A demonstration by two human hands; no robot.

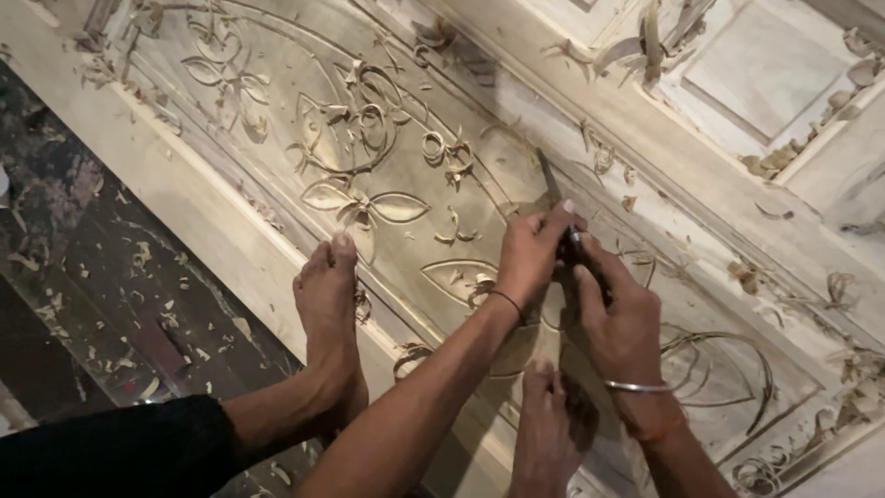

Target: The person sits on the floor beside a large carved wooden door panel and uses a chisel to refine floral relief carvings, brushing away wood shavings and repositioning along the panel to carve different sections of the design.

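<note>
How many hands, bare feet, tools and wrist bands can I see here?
Hands: 2, left hand and right hand
Feet: 2, one foot on the carved panel, another foot below the hands
Chisel: 1, gripped by both hands
Wrist bands: 2, thread and bangle
Total: 7

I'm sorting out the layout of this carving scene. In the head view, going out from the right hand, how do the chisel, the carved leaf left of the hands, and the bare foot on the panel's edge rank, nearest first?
From the right hand:
1. Chisel: in its grip, blade pointing up the panel.
2. Carved leaf: just left of the left hand.
3. Bare foot: farther left, on the panel's edge.
</note>
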